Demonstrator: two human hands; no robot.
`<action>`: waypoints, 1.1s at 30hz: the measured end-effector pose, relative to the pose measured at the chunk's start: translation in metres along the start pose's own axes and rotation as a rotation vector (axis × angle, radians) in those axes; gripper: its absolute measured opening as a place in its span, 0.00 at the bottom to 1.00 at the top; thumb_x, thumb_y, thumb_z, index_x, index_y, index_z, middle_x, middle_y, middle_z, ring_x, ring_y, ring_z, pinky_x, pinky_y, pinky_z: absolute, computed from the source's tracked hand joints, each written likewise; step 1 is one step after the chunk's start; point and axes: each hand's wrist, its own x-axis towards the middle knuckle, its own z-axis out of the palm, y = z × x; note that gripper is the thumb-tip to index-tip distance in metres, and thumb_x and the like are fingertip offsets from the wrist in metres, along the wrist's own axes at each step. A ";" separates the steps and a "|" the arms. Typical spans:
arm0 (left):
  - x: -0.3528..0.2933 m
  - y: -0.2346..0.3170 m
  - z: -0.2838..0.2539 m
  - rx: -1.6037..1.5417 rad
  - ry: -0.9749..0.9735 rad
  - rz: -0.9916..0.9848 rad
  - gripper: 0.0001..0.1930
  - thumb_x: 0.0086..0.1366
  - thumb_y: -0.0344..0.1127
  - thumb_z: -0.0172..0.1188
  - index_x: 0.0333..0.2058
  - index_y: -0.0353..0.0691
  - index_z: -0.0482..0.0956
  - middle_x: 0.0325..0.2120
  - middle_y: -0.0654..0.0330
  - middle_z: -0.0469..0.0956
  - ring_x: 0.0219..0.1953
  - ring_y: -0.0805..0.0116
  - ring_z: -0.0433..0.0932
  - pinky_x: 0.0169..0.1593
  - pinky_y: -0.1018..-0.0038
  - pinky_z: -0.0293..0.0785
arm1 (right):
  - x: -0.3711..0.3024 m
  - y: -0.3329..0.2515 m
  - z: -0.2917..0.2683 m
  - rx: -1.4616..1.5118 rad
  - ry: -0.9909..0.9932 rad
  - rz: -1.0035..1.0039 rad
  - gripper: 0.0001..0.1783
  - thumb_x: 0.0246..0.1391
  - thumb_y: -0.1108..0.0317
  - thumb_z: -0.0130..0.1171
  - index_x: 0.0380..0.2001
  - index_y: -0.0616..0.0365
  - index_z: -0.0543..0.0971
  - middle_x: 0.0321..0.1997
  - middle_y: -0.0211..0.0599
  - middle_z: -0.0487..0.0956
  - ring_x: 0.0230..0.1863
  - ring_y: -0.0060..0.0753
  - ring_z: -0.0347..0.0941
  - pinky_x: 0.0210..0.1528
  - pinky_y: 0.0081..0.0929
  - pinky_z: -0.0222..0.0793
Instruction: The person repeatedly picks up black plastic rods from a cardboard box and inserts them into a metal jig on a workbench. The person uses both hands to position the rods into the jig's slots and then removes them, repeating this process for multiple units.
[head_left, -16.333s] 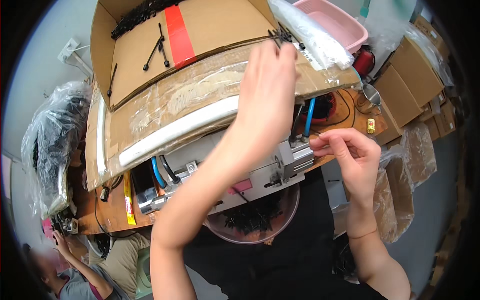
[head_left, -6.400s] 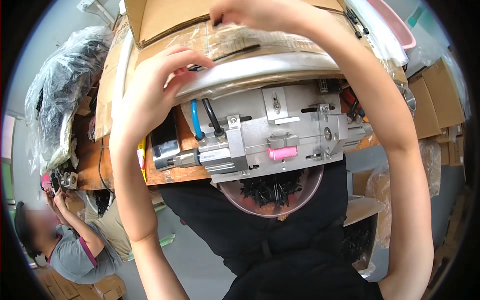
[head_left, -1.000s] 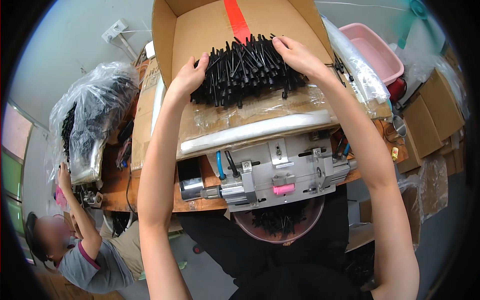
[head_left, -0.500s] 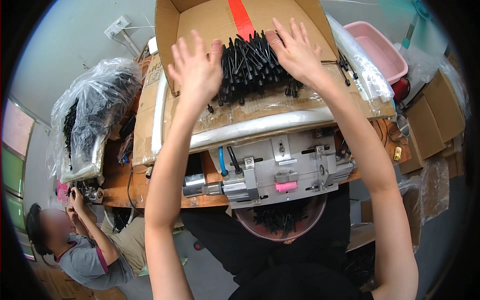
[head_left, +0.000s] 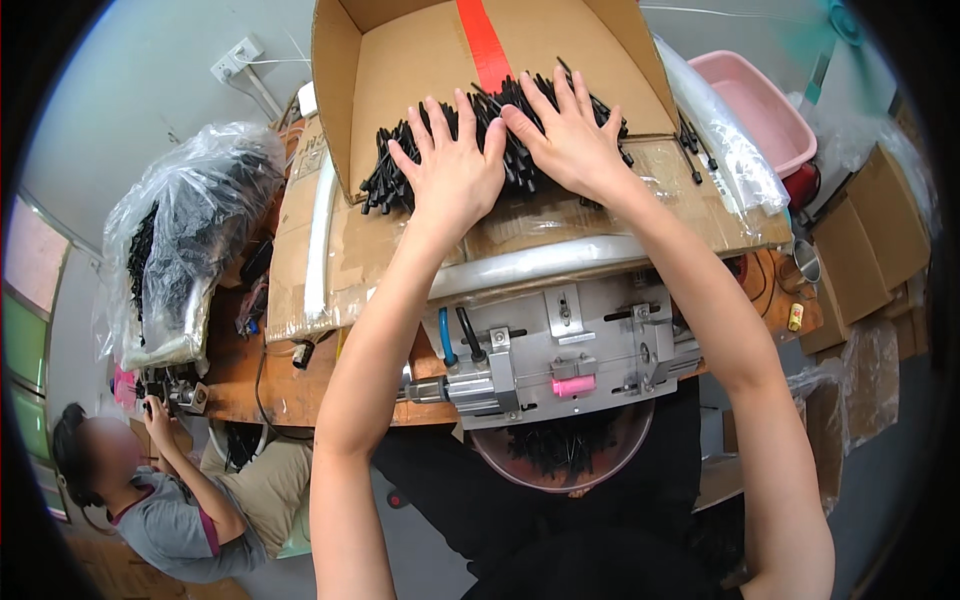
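Note:
My left hand [head_left: 458,175] lies with its fingers spread on a heap of thin black rods with thicker ends [head_left: 385,178]. Close beside it, my right hand [head_left: 572,145] rests on the same heap, its fingers also apart. The two thumbs almost meet over the middle of the pile. Both hands look flat and grip nothing; part of the heap is hidden beneath them. The rods lie at the open front of a cardboard box [head_left: 400,65] with a red tape strip [head_left: 484,45] on its inside.
Below the cardboard sits a metal fixture [head_left: 530,350] with cylinders and a pink piece [head_left: 574,386]. Under it is a round tub [head_left: 487,452] holding black parts. A plastic-covered bundle [head_left: 190,230] and a co-worker [head_left: 180,525] are at left; a pink basin [head_left: 755,110] stands at right.
Both hands have come down onto the rods, the left one moving right and closer to the other. The heap now spreads wider to the left and right.

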 end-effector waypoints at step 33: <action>-0.111 -0.052 -0.076 -0.318 0.398 0.090 0.27 0.72 0.39 0.42 0.66 0.33 0.54 0.66 0.42 0.54 0.68 0.44 0.50 0.68 0.58 0.46 | -0.036 0.079 -0.077 0.124 0.369 -0.082 0.32 0.64 0.43 0.44 0.62 0.51 0.67 0.67 0.51 0.62 0.69 0.49 0.58 0.67 0.43 0.55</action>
